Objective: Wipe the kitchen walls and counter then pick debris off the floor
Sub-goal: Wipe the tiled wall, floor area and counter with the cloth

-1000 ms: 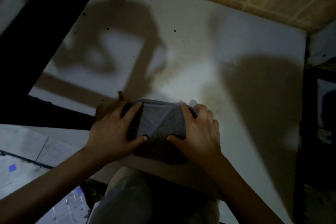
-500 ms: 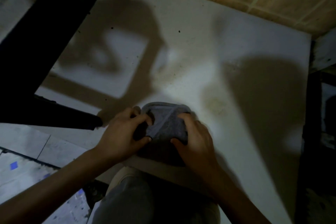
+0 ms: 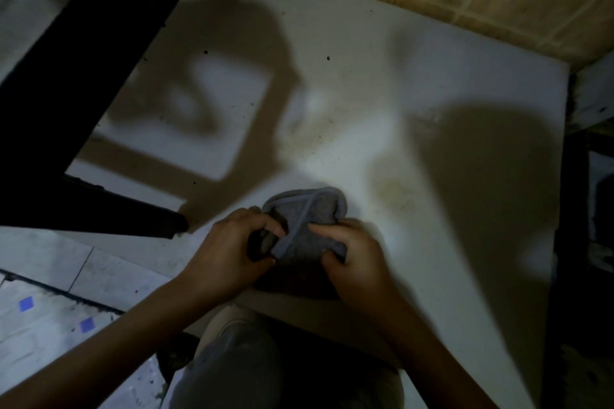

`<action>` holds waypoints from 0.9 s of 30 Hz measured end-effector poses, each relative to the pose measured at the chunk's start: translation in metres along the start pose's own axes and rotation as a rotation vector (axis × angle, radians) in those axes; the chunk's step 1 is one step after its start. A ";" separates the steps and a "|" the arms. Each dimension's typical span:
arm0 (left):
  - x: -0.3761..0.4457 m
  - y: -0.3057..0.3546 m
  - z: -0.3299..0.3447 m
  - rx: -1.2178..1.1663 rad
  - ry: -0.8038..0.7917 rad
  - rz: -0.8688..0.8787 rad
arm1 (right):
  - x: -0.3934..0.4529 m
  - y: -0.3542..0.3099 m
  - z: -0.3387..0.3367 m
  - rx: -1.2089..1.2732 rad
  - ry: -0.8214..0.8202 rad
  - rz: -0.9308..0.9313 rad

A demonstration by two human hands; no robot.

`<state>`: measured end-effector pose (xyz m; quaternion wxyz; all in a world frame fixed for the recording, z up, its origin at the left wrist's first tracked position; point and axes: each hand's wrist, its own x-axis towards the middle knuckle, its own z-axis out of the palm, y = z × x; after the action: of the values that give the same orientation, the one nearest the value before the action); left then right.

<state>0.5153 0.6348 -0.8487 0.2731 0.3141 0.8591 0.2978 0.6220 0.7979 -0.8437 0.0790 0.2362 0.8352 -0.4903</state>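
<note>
Grey cloth lay bunched at the counter's near edge, pinched by my left hand and right hand; soft and light, I judged, best gripped by its folds.

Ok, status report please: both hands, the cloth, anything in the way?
Left hand and right hand grip grey cloth. Cloth bunched on white counter. Yellowish stain beside it. Nothing blocking.

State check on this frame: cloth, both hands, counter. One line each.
grey cloth: bunched and folded, lying on the counter near its front edge, held from both sides.
left hand: fingers curled, pinching the cloth's left side.
right hand: fingers curled, gripping the cloth's right side.
white counter: dirty, with dark specks and a yellowish stain right of the cloth.
</note>
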 end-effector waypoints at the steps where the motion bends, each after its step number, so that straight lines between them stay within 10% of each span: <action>1: 0.001 0.000 0.000 -0.010 -0.006 -0.002 | 0.001 0.000 -0.001 -0.004 0.008 -0.001; 27: 0.030 0.014 0.011 -0.238 -0.050 0.059 | 0.005 0.026 -0.036 -0.275 0.026 0.047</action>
<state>0.5084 0.6690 -0.8551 0.3212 0.3119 0.8008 0.3978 0.6333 0.8404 -0.8476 0.1110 0.2490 0.8897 -0.3663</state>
